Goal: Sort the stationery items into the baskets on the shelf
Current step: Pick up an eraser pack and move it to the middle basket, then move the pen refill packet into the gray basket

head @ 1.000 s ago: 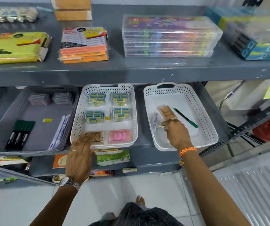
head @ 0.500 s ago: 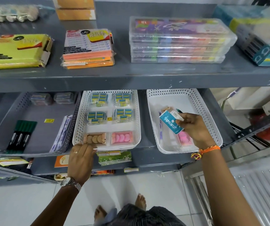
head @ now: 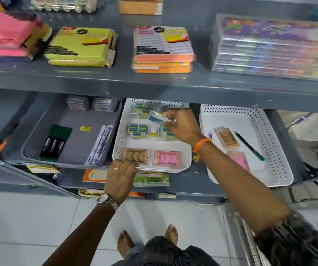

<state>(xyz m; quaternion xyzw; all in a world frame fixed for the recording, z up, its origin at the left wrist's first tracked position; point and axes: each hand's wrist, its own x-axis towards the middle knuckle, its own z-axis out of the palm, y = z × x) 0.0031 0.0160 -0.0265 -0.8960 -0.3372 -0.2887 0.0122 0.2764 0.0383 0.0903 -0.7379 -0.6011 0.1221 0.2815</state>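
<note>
Right hand (head: 183,125) over the middle white basket (head: 119,143), pinching a small teal eraser pack (head: 156,119) above the packs already there. Left hand (head: 120,176) curled on that basket's front rim. Right white basket (head: 275,143) beside it, holding a green pen (head: 249,145).

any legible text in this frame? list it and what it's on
None reads.
Teal packet in right hand: print blurred.
Yellow pad pack, orange pad pack: labels too blurred.
Yellow sticker in grey tray: too small.
</note>
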